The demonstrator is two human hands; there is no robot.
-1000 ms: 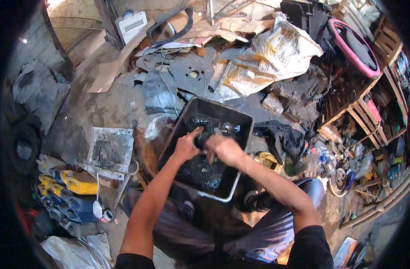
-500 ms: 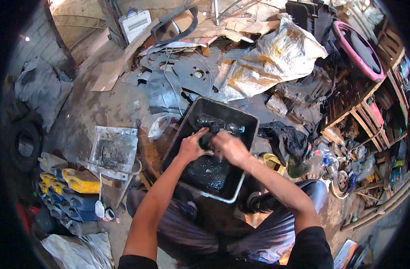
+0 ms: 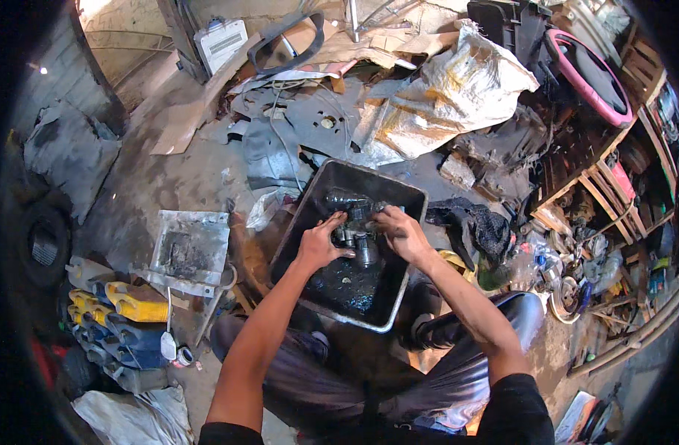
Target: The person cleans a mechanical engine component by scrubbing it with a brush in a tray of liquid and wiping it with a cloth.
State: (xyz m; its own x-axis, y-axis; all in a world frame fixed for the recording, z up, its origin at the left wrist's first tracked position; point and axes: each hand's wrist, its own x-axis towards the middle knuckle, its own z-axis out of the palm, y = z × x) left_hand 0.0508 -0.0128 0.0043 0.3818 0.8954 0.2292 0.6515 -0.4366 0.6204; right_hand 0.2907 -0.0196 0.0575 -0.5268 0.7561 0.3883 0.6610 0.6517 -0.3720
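Note:
A black rectangular tub (image 3: 293, 236) stands between my knees, with dark wet liquid and grime in its bottom. Inside it, my left hand (image 3: 321, 243) grips a dark, oily metal part (image 3: 364, 251) with rounded cylindrical sections, thumb on the near side and fingers on the far side. My right hand (image 3: 401, 234) is closed just right of the part, its fingers curled; whatever they hold is hidden. Beyond my hands a clear plastic bottle (image 3: 345, 199) lies along the tub's far end.
A grimy square metal tray (image 3: 189, 248) lies left of the tub, near yellow and blue plastic containers (image 3: 135, 300). A large white sack (image 3: 458, 93) and cardboard lie beyond. On the right are black netting (image 3: 473, 230), loose scrap, and a wooden crate (image 3: 607, 200).
My right hand has shifted to the right, off the metal part, leaving its cylindrical sections more in view. The left hand stays nearly in place.

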